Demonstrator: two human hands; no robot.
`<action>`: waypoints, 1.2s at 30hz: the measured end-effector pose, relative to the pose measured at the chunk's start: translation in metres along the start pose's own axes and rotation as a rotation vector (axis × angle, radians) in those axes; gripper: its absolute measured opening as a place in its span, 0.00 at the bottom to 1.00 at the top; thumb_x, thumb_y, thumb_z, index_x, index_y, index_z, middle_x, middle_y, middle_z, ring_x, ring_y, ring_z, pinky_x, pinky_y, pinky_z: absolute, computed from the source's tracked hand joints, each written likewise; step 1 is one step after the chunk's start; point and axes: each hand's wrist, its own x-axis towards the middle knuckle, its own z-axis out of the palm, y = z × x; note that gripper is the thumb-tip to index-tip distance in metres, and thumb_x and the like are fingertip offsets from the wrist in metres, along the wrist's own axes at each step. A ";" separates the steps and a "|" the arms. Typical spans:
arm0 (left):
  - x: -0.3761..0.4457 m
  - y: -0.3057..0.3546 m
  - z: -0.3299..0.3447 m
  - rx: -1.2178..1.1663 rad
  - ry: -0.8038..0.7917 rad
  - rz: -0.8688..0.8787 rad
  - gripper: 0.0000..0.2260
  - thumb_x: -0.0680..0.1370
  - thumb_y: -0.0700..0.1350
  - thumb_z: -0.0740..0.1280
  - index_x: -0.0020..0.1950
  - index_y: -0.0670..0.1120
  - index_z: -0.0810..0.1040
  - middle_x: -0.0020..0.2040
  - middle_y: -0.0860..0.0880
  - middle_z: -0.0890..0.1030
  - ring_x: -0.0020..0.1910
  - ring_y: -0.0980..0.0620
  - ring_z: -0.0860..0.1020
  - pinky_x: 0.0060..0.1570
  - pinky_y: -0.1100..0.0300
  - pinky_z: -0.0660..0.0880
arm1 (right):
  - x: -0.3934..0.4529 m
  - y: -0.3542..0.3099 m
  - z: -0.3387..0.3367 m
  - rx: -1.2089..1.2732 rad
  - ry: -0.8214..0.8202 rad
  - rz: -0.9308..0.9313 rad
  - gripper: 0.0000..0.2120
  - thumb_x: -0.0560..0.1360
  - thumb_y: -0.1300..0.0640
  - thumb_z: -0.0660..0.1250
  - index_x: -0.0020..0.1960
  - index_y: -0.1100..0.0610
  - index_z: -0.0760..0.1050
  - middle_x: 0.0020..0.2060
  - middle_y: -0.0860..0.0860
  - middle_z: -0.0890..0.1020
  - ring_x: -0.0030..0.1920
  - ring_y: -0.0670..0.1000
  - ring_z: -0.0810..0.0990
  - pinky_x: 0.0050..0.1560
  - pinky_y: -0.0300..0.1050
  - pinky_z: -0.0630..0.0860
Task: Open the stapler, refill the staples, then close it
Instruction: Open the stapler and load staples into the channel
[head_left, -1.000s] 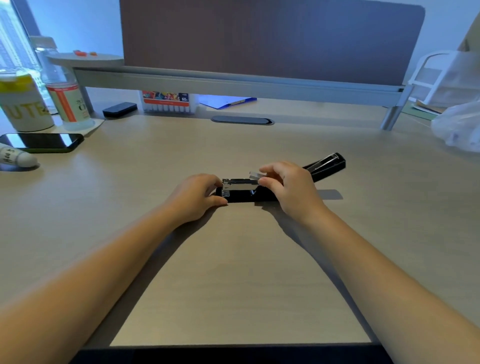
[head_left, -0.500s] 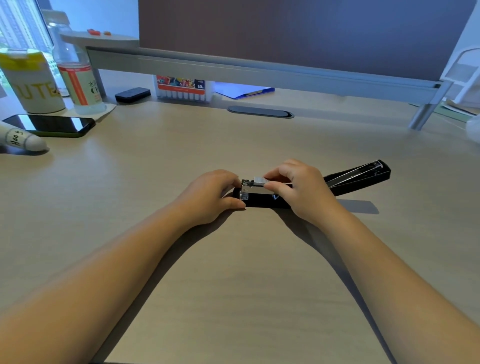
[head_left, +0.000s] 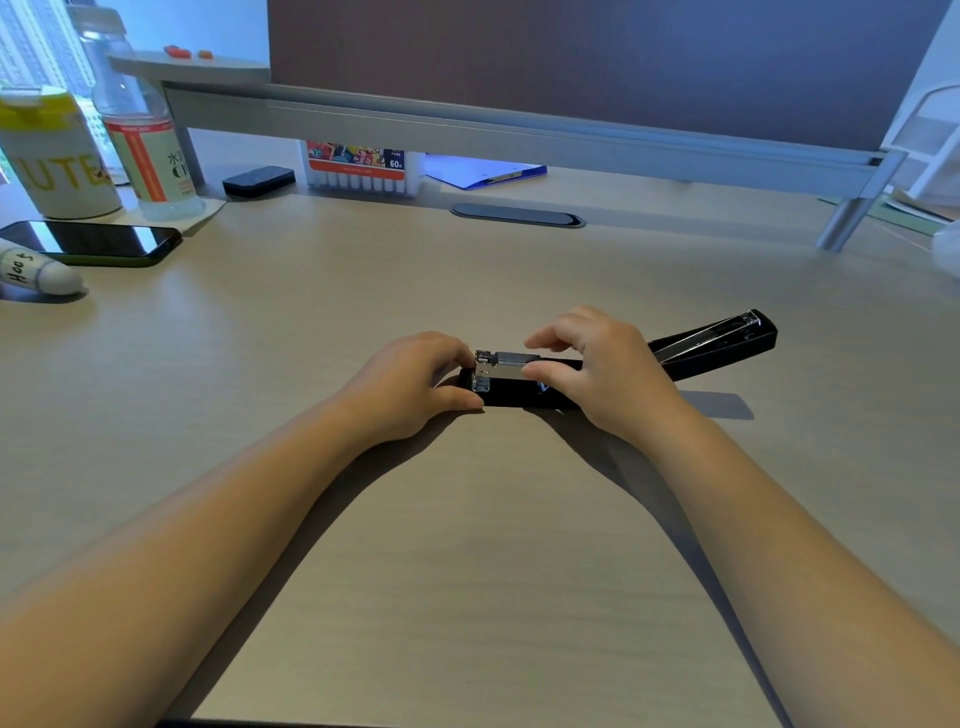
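The left hand (head_left: 410, 384) grips the front end of the stapler (head_left: 511, 391), thumb along its black base. The right hand (head_left: 597, 371) rests over the metal magazine (head_left: 506, 362), thumb and fingers pinched narrow on it. The stapler lies open mid-worktop (head_left: 467, 545), its lid (head_left: 719, 342) flipped back to the right. A phone (head_left: 98, 241) lies far left.
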 end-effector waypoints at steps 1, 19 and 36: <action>0.000 0.000 0.000 -0.001 0.000 -0.002 0.17 0.71 0.48 0.67 0.58 0.45 0.73 0.59 0.45 0.77 0.57 0.48 0.72 0.50 0.60 0.64 | -0.001 0.000 -0.002 -0.012 0.012 0.000 0.10 0.71 0.55 0.66 0.50 0.59 0.76 0.45 0.51 0.75 0.47 0.49 0.70 0.46 0.39 0.62; 0.000 0.002 0.001 -0.024 0.039 -0.034 0.14 0.71 0.48 0.67 0.55 0.46 0.75 0.46 0.50 0.75 0.46 0.52 0.69 0.42 0.60 0.61 | -0.005 -0.002 -0.001 0.014 -0.106 -0.011 0.13 0.73 0.60 0.62 0.57 0.53 0.75 0.53 0.56 0.78 0.55 0.56 0.73 0.60 0.55 0.69; 0.001 -0.019 -0.017 0.073 0.058 -0.118 0.16 0.71 0.47 0.67 0.57 0.44 0.74 0.59 0.44 0.77 0.59 0.44 0.71 0.58 0.50 0.68 | -0.013 0.026 -0.027 -0.407 0.067 0.327 0.23 0.66 0.43 0.68 0.56 0.54 0.72 0.55 0.54 0.75 0.57 0.57 0.69 0.57 0.52 0.66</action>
